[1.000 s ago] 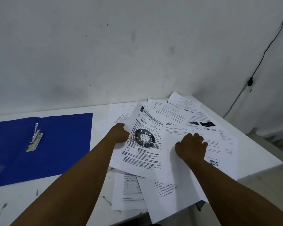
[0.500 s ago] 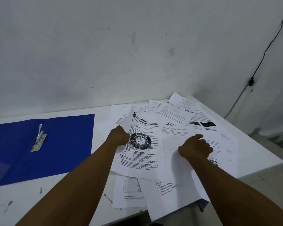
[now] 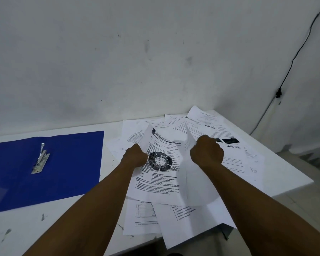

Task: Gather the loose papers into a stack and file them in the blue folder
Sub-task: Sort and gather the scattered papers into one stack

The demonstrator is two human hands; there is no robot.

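Head view: blue folder (image 3: 63,167) lies open on the left of the white worktop (image 3: 26,230), metal clip (image 3: 40,159) on it. Right of it, loose papers (image 3: 229,163) sprawl, some overhanging the near edge. Left hand (image 3: 136,157) pinches the left edge of the ring-diagram sheet (image 3: 160,174); right hand (image 3: 207,152) is fisted round a blank sheet (image 3: 198,183), both lifted. Black cable (image 3: 294,58) on far-right wall.

A white table (image 3: 50,226) stands against a scuffed white wall (image 3: 137,61), where a black cable (image 3: 292,65) runs down.
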